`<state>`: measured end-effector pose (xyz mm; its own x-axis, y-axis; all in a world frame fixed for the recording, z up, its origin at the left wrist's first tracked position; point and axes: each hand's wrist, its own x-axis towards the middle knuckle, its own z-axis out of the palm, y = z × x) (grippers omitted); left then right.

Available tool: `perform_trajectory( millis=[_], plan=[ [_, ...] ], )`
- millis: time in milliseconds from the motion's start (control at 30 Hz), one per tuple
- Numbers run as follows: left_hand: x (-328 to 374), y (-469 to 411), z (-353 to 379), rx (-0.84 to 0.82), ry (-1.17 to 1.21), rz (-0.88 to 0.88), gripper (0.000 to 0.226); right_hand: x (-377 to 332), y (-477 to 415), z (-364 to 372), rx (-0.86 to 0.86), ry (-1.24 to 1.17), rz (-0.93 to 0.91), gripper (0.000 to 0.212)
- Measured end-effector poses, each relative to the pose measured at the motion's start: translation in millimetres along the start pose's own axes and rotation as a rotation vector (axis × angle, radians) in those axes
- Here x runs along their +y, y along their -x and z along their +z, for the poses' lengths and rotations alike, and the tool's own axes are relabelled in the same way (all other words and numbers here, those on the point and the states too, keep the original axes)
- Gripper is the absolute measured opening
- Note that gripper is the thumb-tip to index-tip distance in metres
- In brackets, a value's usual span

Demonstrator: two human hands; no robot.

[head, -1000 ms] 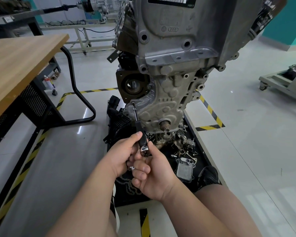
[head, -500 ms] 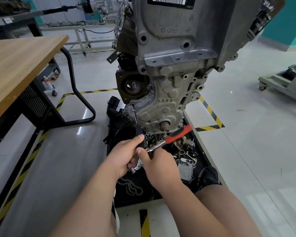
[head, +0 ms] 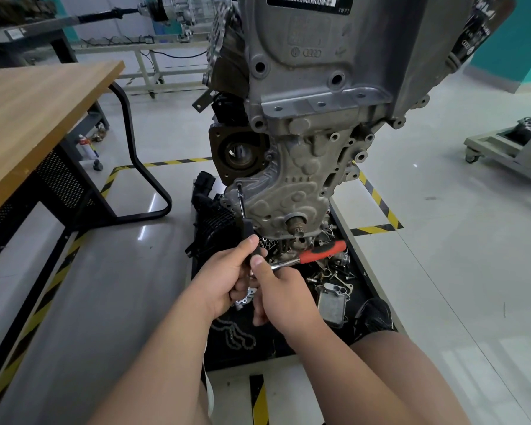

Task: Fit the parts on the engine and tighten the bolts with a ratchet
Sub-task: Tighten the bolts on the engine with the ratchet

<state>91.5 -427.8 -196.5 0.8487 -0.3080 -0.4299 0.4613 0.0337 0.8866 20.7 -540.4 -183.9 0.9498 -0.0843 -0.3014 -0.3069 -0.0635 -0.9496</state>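
Nearest me, my left hand (head: 221, 280) wraps the black extension (head: 247, 228) to steady it, while my right hand (head: 285, 296) pinches the ratchet (head: 313, 256) at its head, red handle pointing right. Its tip sits on a bolt (head: 239, 187) at the left edge of the timing cover (head: 292, 194).

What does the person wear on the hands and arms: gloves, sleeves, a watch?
Nothing visible. The left hand and right hand have no gloves, and no rings show. The left forearm and right forearm are bare to the frame edge, with no sleeve, watch or bracelet in view.
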Motion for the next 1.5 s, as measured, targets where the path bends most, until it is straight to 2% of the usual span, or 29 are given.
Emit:
perform_trajectory(
  millis=[133, 267, 367, 533, 733, 967, 1100, 1233, 1367, 1500],
  plan=[
    [1, 3, 4, -0.004, 0.006, 0.002, 0.05, -5, 2, 6, -0.154, -0.472, 0.239, 0.053],
    [2, 3, 1, 0.011, 0.01, -0.009, 0.048, -9, 3, 6, -0.297, -0.729, 0.403, 0.058],
    [5, 5, -4, -0.019, -0.004, -0.022, 0.056, -10, 4, 5, -0.373, -0.9, 0.455, 0.057],
    [6, 6, -6, -0.006, -0.013, -0.03, 0.053, -11, 5, 6, -0.473, -1.152, 0.5, 0.052],
    [6, 5, -3, 0.018, -0.019, -0.026, 0.049, -6, 4, 9, -0.549, -1.313, 0.529, 0.058],
    [5, 5, -3, 0.006, -0.012, -0.01, 0.047, -6, 3, 8, -0.56, -1.327, 0.549, 0.057],
    [5, 4, -4, 0.017, -0.032, -0.003, 0.046, -7, 3, 8, -0.525, -1.238, 0.528, 0.057],
    [3, 4, -4, 0.03, -0.05, 0.015, 0.06, -7, 3, 12, -0.388, -0.969, 0.445, 0.063],
    [1, 2, -3, 0.046, -0.02, 0.013, 0.06, -1, 2, 17, -0.173, -0.697, 0.325, 0.06],
    [1, 2, -2, 0.057, -0.019, 0.003, 0.058, 3, 1, 15, 0.006, -0.319, 0.143, 0.055]
  ],
)
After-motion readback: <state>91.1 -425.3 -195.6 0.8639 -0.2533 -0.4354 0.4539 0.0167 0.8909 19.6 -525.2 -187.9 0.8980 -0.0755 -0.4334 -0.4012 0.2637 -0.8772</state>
